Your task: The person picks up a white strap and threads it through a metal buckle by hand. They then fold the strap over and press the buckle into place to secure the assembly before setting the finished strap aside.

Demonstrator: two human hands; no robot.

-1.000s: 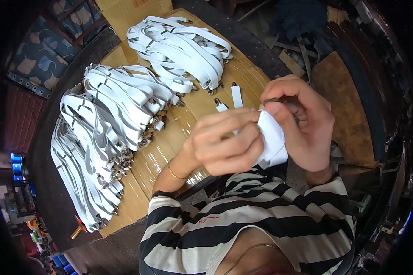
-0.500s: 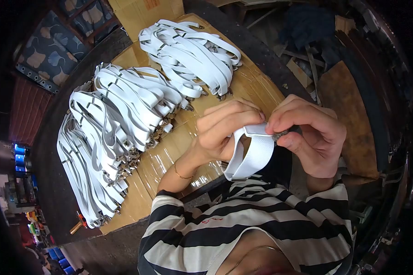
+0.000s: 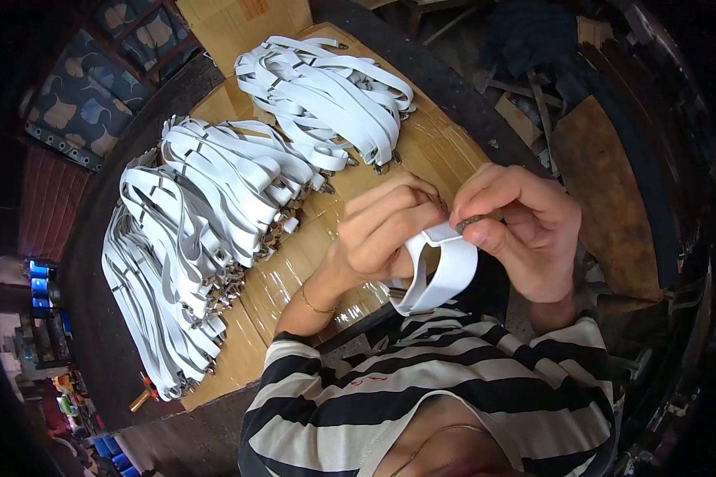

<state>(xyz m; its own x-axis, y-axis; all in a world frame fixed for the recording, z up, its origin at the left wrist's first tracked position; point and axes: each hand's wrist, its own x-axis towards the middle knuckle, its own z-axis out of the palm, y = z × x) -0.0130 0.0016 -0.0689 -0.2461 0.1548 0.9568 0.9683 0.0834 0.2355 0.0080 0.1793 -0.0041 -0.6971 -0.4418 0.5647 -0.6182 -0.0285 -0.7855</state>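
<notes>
In front of my chest, my left hand (image 3: 391, 226) is closed on a white elastic strap (image 3: 447, 280), which hangs from the fingers in a loop. My right hand (image 3: 527, 230) pinches a small dark piece (image 3: 471, 222), perhaps a metal clip, between thumb and forefinger at the strap's upper end. Both hands are close together, with the fingertips nearly meeting there. Part of the strap is hidden behind the left fingers. To the left lie bundles of similar white straps (image 3: 215, 175) with metal clips at their ends.
The bundles lie on a cardboard sheet (image 3: 294, 274) over a dark table (image 3: 79, 246). Another strap bundle (image 3: 326, 91) lies at the far end. A tool with a wooden handle (image 3: 140, 400) is near the left edge. Brown sheet material (image 3: 608, 199) stands at the right.
Both hands keep their grip on the strap. My right hand has shifted slightly left, and the small dark piece now shows more plainly between its fingers.
</notes>
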